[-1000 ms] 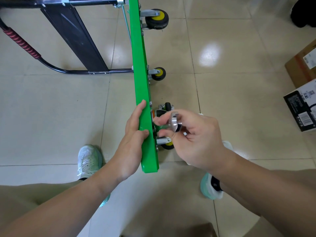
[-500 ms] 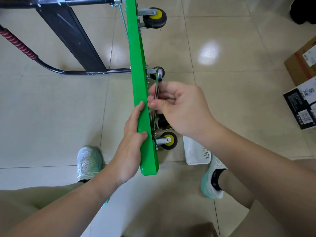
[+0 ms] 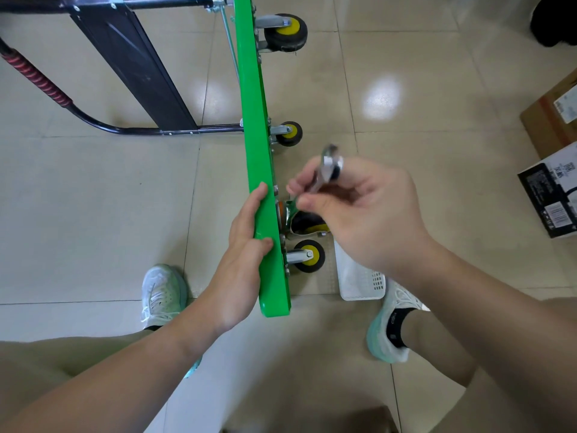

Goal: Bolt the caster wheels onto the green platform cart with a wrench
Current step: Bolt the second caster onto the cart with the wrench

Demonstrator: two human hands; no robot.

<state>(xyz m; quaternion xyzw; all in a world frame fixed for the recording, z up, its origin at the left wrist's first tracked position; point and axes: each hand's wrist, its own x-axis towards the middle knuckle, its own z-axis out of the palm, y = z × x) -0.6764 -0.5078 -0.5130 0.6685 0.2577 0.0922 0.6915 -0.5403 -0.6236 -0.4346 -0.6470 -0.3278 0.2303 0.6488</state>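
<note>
Left hand [image 3: 246, 245], forearm in from lower left, grips the cart [image 3: 254, 104] edge: forefinger stretched along it, thumb across the top. Right hand [image 3: 368, 214], forearm in from lower right, fingers curled, thumb and forefinger pinching the wrench [image 3: 326, 170] shaft.

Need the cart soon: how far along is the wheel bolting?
Looks done: the far caster, middle caster and near caster are mounted on the green platform. In hand: the right hand grips the wrench at a fourth caster while the left hand holds the platform edge. Left: tightening that one; bolt tightness can't be judged.
</note>
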